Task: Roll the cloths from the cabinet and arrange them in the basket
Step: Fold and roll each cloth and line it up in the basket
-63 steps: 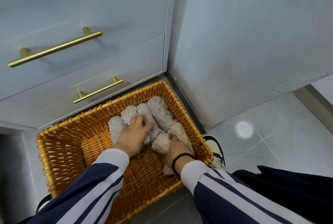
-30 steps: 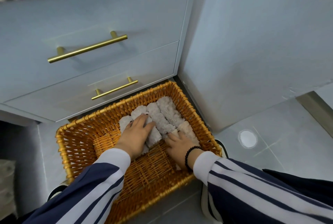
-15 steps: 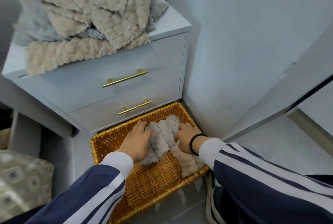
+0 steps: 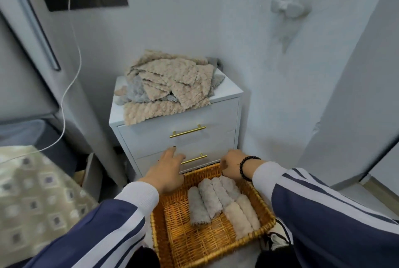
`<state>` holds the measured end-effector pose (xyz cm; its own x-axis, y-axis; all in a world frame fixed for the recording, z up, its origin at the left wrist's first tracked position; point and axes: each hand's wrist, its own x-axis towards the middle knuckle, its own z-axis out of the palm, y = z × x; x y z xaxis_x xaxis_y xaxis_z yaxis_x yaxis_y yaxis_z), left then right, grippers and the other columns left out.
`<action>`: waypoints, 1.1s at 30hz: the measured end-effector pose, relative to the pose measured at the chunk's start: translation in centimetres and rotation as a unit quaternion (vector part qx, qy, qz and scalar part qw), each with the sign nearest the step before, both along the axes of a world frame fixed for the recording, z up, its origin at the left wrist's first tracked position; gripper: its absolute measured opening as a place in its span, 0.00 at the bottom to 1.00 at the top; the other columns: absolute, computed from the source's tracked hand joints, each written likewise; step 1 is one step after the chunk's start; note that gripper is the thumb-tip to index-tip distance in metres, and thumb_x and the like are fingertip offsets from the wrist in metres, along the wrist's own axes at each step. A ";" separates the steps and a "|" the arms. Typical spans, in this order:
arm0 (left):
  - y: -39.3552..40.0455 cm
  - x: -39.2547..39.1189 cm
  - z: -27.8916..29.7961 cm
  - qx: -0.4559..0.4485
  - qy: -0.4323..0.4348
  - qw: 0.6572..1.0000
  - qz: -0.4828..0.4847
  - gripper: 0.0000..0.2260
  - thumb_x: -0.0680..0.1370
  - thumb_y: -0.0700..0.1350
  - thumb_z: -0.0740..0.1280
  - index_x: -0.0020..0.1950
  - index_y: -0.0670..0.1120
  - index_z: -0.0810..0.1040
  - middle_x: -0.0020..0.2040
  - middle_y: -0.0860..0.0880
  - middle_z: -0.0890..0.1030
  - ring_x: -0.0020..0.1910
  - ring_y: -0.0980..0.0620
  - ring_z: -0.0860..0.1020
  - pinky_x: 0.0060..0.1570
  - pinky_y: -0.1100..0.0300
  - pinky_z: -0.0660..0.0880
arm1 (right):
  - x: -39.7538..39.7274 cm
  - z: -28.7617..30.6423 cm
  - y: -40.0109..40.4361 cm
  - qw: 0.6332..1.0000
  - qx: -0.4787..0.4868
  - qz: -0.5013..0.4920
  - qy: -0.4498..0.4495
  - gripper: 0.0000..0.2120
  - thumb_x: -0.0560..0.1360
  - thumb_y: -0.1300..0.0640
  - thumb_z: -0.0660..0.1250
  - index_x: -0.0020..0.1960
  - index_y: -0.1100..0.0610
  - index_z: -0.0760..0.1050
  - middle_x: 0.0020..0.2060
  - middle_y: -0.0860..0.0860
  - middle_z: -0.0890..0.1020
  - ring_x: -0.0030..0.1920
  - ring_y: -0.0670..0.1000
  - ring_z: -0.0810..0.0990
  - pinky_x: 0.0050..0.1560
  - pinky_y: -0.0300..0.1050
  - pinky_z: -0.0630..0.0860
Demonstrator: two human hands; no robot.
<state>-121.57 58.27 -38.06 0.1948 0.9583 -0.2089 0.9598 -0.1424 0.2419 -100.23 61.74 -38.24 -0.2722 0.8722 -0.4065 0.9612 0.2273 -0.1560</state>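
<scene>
Here, left hand [image 4: 167,172] hovering, fingers spread, holding nothing | right hand [image 4: 232,165] blurring, grip unclear | rolls [image 4: 218,200] lying in basket [image 4: 207,244] | cloths [image 4: 170,86] heaping on cabinet [image 4: 216,116] | basket sitting on floor.

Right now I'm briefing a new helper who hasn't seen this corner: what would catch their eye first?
Probably the orange wicker basket on the floor, with rolled cloths lined up in its right half. Next, the heap of loose cloths atop the white cabinet behind it. Both hands, left and right, hover empty above the basket's far rim.
</scene>
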 end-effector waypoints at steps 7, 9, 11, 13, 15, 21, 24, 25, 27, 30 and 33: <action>-1.4 -1.0 6.3 0.036 -0.085 0.995 0.046 0.28 0.78 0.48 0.67 0.76 0.51 0.61 0.79 0.46 0.52 0.77 0.45 0.53 0.74 0.52 0.56 | -2.7 6.3 0.2 0.982 0.049 -0.053 0.175 0.15 0.77 0.53 0.66 0.62 0.57 0.76 0.66 0.54 0.74 0.63 0.54 0.74 0.59 0.43 0.71; -1.5 -1.6 7.7 0.050 -0.123 0.989 0.064 0.27 0.78 0.49 0.67 0.75 0.50 0.62 0.78 0.46 0.55 0.77 0.47 0.56 0.73 0.56 0.56 | -3.6 7.5 0.8 0.971 0.064 -0.065 0.221 0.13 0.77 0.54 0.66 0.59 0.56 0.77 0.66 0.53 0.74 0.64 0.54 0.73 0.57 0.42 0.70; -1.3 -2.3 8.6 0.071 -0.169 0.979 0.091 0.26 0.78 0.49 0.67 0.74 0.50 0.64 0.76 0.48 0.60 0.74 0.49 0.61 0.70 0.59 0.58 | -4.6 8.3 1.7 0.959 0.078 -0.080 0.262 0.12 0.77 0.55 0.66 0.58 0.56 0.78 0.63 0.53 0.76 0.61 0.53 0.74 0.54 0.40 0.70; -0.9 -2.8 9.2 0.084 -0.200 0.970 0.113 0.25 0.78 0.49 0.67 0.74 0.50 0.65 0.74 0.49 0.63 0.73 0.51 0.63 0.69 0.60 0.60 | -5.5 8.7 2.5 0.944 0.089 -0.101 0.303 0.10 0.76 0.55 0.66 0.57 0.54 0.79 0.59 0.52 0.79 0.58 0.51 0.76 0.52 0.40 0.70; -0.1 -3.4 9.6 0.095 -0.212 0.965 0.121 0.25 0.78 0.49 0.67 0.74 0.49 0.65 0.74 0.49 0.64 0.72 0.51 0.63 0.68 0.61 0.60 | -6.6 8.7 3.5 0.929 0.097 -0.121 0.337 0.09 0.76 0.55 0.66 0.55 0.53 0.79 0.58 0.50 0.79 0.56 0.50 0.76 0.50 0.40 0.70; 2.5 -4.6 11.3 0.131 -0.278 0.944 0.125 0.25 0.77 0.48 0.68 0.73 0.50 0.67 0.73 0.51 0.65 0.71 0.52 0.65 0.64 0.63 0.61 | -9.9 9.4 6.1 0.884 0.126 -0.142 0.427 0.07 0.75 0.60 0.66 0.50 0.53 0.79 0.51 0.49 0.79 0.50 0.48 0.77 0.46 0.38 0.71; 3.6 -5.7 12.0 0.133 -0.325 0.927 0.132 0.23 0.77 0.47 0.68 0.71 0.52 0.68 0.71 0.51 0.67 0.69 0.52 0.68 0.63 0.60 0.67 | -12.0 10.7 8.5 0.855 0.150 -0.156 0.471 0.07 0.74 0.63 0.65 0.48 0.53 0.79 0.48 0.50 0.81 0.46 0.50 0.79 0.45 0.43 0.76; 3.8 -6.0 12.1 0.130 -0.344 0.920 0.134 0.22 0.77 0.47 0.68 0.70 0.53 0.69 0.70 0.52 0.68 0.69 0.53 0.69 0.62 0.60 0.68 | -12.6 11.2 9.3 0.849 0.160 -0.156 0.479 0.08 0.74 0.63 0.65 0.48 0.53 0.79 0.48 0.50 0.81 0.47 0.51 0.79 0.46 0.44 0.77; 4.2 -6.6 12.3 0.125 -0.381 0.906 0.139 0.21 0.77 0.46 0.68 0.68 0.53 0.70 0.70 0.53 0.70 0.67 0.54 0.70 0.60 0.58 0.72 | -14.3 12.8 11.2 0.850 0.188 -0.141 0.471 0.09 0.74 0.63 0.64 0.50 0.53 0.79 0.49 0.49 0.80 0.47 0.49 0.79 0.44 0.41 0.77; 4.4 -7.1 12.6 0.118 -0.405 0.896 0.139 0.21 0.77 0.46 0.68 0.70 0.53 0.70 0.69 0.54 0.70 0.65 0.56 0.71 0.60 0.57 0.74 | -16.9 15.4 13.7 0.861 0.222 -0.097 0.447 0.12 0.74 0.64 0.62 0.54 0.53 0.77 0.53 0.48 0.78 0.51 0.48 0.77 0.45 0.38 0.74; 4.7 -8.1 12.9 0.116 -0.425 0.885 0.148 0.21 0.77 0.46 0.67 0.70 0.53 0.70 0.69 0.56 0.71 0.64 0.57 0.72 0.55 0.60 0.74 | -19.6 17.0 16.1 0.889 0.265 -0.038 0.372 0.15 0.74 0.65 0.62 0.58 0.53 0.76 0.62 0.52 0.72 0.57 0.51 0.75 0.51 0.39 0.71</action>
